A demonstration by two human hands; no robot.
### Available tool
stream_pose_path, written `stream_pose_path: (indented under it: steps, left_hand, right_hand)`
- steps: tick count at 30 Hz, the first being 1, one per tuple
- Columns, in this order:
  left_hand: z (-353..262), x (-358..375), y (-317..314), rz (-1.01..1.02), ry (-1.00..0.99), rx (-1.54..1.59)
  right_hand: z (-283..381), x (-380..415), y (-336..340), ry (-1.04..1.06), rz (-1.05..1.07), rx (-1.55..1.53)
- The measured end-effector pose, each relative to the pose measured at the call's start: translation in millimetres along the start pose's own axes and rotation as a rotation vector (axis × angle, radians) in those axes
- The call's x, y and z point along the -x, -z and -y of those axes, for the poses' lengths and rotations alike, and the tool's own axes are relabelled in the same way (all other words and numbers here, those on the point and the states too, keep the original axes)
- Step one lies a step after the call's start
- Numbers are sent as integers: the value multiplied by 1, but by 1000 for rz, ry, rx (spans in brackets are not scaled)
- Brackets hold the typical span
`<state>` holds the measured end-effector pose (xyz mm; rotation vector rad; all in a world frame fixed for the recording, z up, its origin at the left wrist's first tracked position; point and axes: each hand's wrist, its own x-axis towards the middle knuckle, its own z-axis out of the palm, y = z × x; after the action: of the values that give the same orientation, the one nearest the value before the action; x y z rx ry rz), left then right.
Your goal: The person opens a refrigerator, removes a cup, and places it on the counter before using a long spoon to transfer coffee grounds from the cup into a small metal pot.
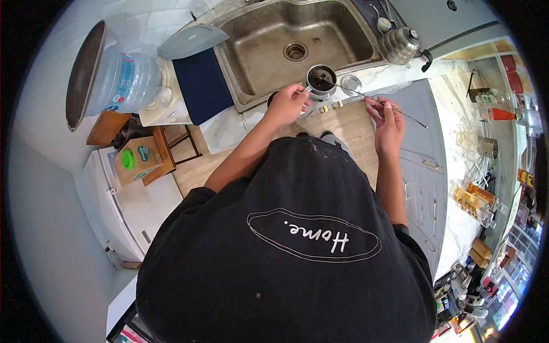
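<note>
A metal cup point(321, 79) with dark contents stands on the counter in front of the sink. My left hand point(290, 104) is closed at the cup's left side, on its handle. A long thin metal spoon point(357, 92) slants from inside the cup out to the right. The fingers of my right hand point(386, 123) pinch the spoon's shaft. Beside the cup, on its right, is a small clear glass point(350, 84). A dark round object, partly hidden, lies behind my left hand.
Beyond the cup is a steel sink point(246, 74). A gooseneck kettle point(399, 46) stands at its right. On the left are a dark blue mat point(201, 86), a large water bottle point(128, 80) and a cardboard box point(138, 160). Glasses point(474, 143) line the right counter.
</note>
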<state>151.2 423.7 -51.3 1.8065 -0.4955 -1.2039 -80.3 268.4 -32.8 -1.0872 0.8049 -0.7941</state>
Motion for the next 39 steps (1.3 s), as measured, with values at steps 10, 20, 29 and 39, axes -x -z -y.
stream_pose_path:
  steps: [10, 20, 29, 39]
  left_hand:
    - [-2, 2, -2, -24, -8, 44]
    - [0, 3, -3, -36, -21, 24]
    - [-3, 7, -5, -47, -19, 31]
    - [-1, 9, -10, -94, -12, 78]
  right_hand:
    - [-6, 5, 12, -28, 24, -169]
    - [-18, 8, 24, -37, 76, -296]
    - [-5, 7, 15, -42, 47, -306]
    - [2, 3, 15, -26, -2, -327]
